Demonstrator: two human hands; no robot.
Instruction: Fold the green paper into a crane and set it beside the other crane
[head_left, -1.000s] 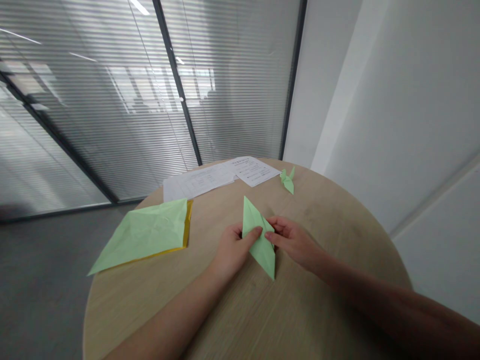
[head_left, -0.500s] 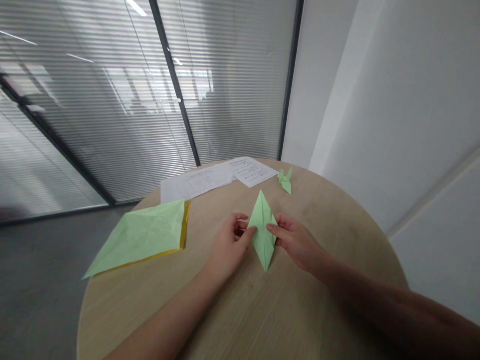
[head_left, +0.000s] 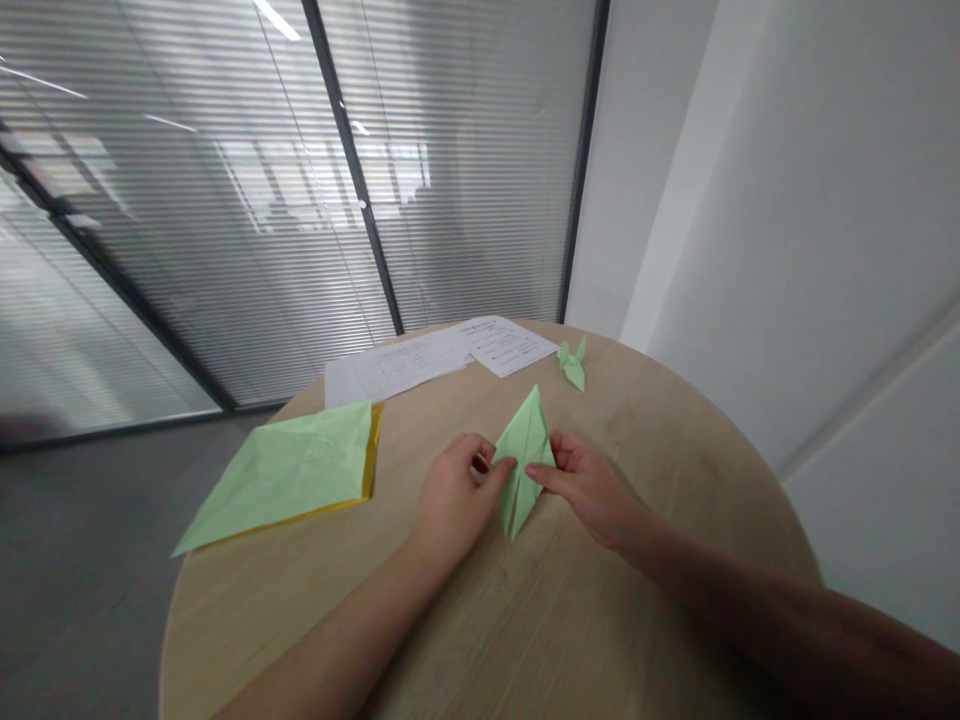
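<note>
A pale green piece of folded origami paper (head_left: 531, 440), long and diamond-shaped, is held just above the table between both hands. Its lower end is split by a slit into two narrow points, and its upper tip leans to the right. My left hand (head_left: 461, 490) pinches the left edge, with the thumb on the front face. My right hand (head_left: 589, 485) grips the right edge, its thumb also lying on the front. The fingers behind the paper are partly hidden.
On the round wooden table (head_left: 465, 640) lie green paper sheets (head_left: 292, 470) with a yellow edge at left, printed white papers (head_left: 405, 362) at the back, and a small folded green paper crane (head_left: 573, 365) at back right. Blinds and a white wall stand behind.
The folded paper has turned, its top tip swinging right and its bottom swinging left. The slit at its lower end now shows open. Both hands keep hold of the edges.
</note>
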